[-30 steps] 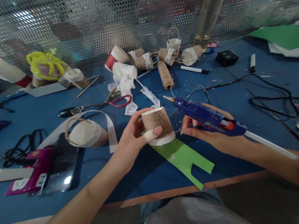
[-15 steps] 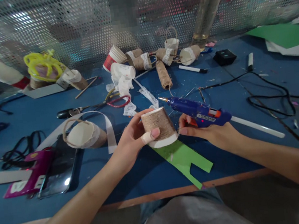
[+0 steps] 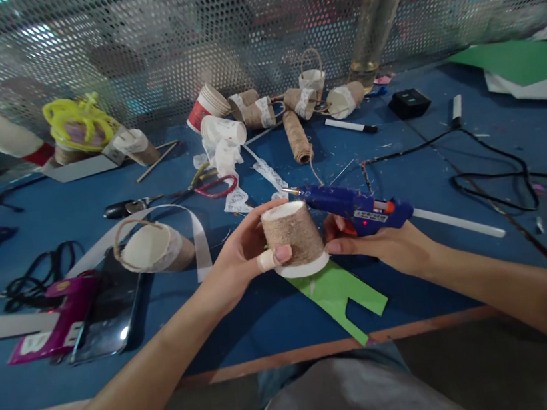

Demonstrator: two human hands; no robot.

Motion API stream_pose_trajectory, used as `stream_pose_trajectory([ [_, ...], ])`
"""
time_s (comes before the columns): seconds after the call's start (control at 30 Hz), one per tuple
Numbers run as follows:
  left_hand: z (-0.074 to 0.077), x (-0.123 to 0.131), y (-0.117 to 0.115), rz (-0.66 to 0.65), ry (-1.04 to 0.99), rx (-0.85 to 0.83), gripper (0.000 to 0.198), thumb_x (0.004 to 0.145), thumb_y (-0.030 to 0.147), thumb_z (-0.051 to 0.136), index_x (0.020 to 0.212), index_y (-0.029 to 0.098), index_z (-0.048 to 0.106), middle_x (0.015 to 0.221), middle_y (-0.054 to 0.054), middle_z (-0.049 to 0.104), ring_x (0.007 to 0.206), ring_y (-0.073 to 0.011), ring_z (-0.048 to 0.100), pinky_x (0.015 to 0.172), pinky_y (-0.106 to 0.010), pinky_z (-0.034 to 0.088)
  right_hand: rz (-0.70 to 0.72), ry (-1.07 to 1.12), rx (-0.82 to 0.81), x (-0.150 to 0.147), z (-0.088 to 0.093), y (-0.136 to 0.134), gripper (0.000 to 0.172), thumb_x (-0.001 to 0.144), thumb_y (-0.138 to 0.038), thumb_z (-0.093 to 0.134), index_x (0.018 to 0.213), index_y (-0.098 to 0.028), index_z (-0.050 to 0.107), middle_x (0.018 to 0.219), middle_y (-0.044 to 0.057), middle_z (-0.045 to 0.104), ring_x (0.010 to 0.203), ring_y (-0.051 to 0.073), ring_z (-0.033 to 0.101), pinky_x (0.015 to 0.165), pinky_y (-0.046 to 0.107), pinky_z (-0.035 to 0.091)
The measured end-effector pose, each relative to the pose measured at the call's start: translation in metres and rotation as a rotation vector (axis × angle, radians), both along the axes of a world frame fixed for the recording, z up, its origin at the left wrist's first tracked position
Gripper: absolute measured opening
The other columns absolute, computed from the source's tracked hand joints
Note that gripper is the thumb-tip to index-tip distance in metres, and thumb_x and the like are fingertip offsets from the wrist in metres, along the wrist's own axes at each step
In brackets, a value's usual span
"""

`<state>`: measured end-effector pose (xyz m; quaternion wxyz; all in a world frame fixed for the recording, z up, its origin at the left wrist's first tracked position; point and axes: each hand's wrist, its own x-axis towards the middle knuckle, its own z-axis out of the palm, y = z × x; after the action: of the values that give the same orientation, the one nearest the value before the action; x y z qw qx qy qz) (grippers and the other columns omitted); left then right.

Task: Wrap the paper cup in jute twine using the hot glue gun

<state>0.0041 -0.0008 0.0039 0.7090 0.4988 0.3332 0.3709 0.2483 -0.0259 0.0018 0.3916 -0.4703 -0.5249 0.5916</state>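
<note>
A small paper cup (image 3: 294, 237) wound with brown twine is held above the blue table, its white rim facing down. Around its left side is my left hand (image 3: 248, 245), a bandage on the thumb, which presses the twine. My right hand (image 3: 369, 241) holds a blue glue gun (image 3: 354, 204), nozzle pointing left behind the cup, a white glue stick out of its back. The right thumb and finger are close to or touching the cup's right side. Beneath the cup lies a green paper piece (image 3: 342, 290).
A twine roll (image 3: 297, 136), lace (image 3: 229, 170) and red-handled scissors (image 3: 215, 186) lie behind the cup. On the left are a basket-like cup (image 3: 153, 248), a phone (image 3: 109, 314) and a purple glue gun (image 3: 59, 317). A clear bottle (image 3: 376, 30) stands at the back.
The cup has tipped slightly, showing more of its white top. My right hand and the glue gun have moved a little left, closer to the cup.
</note>
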Motion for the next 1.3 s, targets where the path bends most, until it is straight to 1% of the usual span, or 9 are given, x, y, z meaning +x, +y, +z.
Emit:
stream_pose_trajectory([
  [0.1,0.001,-0.001,0.0,0.028,0.022,-0.056,0.056,0.078,0.032,0.086,0.131,0.03,0.068,0.131,-0.007,0.073,0.124,-0.0306,0.065,0.1,-0.036,0.052,-0.012,0.062,0.046,0.001,-0.001,0.002,0.033,0.071,-0.035,0.091,0.078,-0.024,0.061,0.087,-0.003,0.071,0.087,0.018,0.067,0.09,0.036,0.056],
  [0.27,0.001,-0.002,0.002,0.098,-0.01,-0.153,0.05,0.083,0.034,0.08,0.131,0.027,0.069,0.127,-0.007,0.074,0.117,-0.0273,0.069,0.092,-0.031,0.055,-0.088,0.162,0.182,0.007,-0.007,0.004,0.021,0.09,-0.03,0.077,0.081,-0.026,0.059,0.105,-0.003,0.074,0.111,0.017,0.068,0.105,0.035,0.051],
  [0.33,0.004,-0.001,0.002,0.128,-0.047,-0.199,0.048,0.082,0.034,0.08,0.127,0.024,0.07,0.125,-0.008,0.075,0.114,-0.0271,0.07,0.092,-0.031,0.056,-0.142,0.192,0.229,0.009,-0.01,0.005,0.017,0.094,-0.028,0.072,0.082,-0.026,0.059,0.1,-0.004,0.073,0.108,0.018,0.068,0.107,0.038,0.049],
  [0.43,0.008,0.001,0.001,0.153,-0.096,-0.251,0.049,0.081,0.035,0.079,0.127,0.02,0.07,0.13,-0.01,0.073,0.118,-0.0292,0.068,0.095,-0.035,0.056,-0.184,0.211,0.262,0.01,-0.013,0.005,0.013,0.094,-0.023,0.068,0.084,-0.026,0.06,0.089,-0.003,0.069,0.096,0.019,0.067,0.101,0.04,0.05],
  [0.6,0.011,0.001,0.002,0.135,-0.11,-0.262,0.052,0.09,0.038,0.069,0.137,0.016,0.064,0.136,-0.014,0.07,0.121,-0.0302,0.067,0.096,-0.037,0.057,-0.154,0.15,0.302,0.012,-0.012,0.003,0.012,0.097,-0.018,0.06,0.089,-0.027,0.058,0.084,-0.003,0.065,0.086,0.018,0.064,0.089,0.037,0.05],
  [0.77,0.007,-0.001,0.002,0.111,-0.129,-0.229,0.048,0.094,0.04,0.065,0.136,0.018,0.066,0.135,-0.013,0.072,0.12,-0.0298,0.069,0.1,-0.038,0.056,-0.134,0.076,0.308,0.011,-0.005,-0.001,0.013,0.096,-0.025,0.067,0.086,-0.026,0.059,0.087,-0.002,0.071,0.078,0.016,0.066,0.078,0.034,0.056],
  [0.93,0.007,0.0,0.002,0.131,-0.092,-0.165,0.051,0.087,0.041,0.075,0.132,0.02,0.068,0.134,-0.013,0.072,0.119,-0.0328,0.07,0.103,-0.043,0.055,-0.129,0.006,0.25,0.007,0.004,-0.003,0.027,0.089,-0.032,0.078,0.076,-0.025,0.054,0.082,-0.003,0.072,0.071,0.015,0.067,0.069,0.032,0.06],
  [1.1,0.001,-0.002,0.003,0.145,-0.035,-0.093,0.051,0.081,0.039,0.082,0.128,0.021,0.071,0.136,-0.013,0.071,0.13,-0.0369,0.063,0.11,-0.047,0.05,-0.105,-0.031,0.274,0.007,0.007,-0.003,0.03,0.088,-0.035,0.079,0.077,-0.025,0.053,0.084,-0.002,0.073,0.071,0.014,0.067,0.073,0.034,0.062],
  [1.3,-0.004,-0.007,0.003,0.157,0.0,-0.089,0.048,0.082,0.036,0.082,0.128,0.028,0.071,0.136,-0.007,0.071,0.133,-0.0334,0.061,0.11,-0.042,0.049,-0.119,0.026,0.275,0.007,0.006,-0.003,0.031,0.081,-0.029,0.086,0.08,-0.026,0.055,0.084,-0.004,0.073,0.078,0.015,0.071,0.08,0.033,0.063],
])
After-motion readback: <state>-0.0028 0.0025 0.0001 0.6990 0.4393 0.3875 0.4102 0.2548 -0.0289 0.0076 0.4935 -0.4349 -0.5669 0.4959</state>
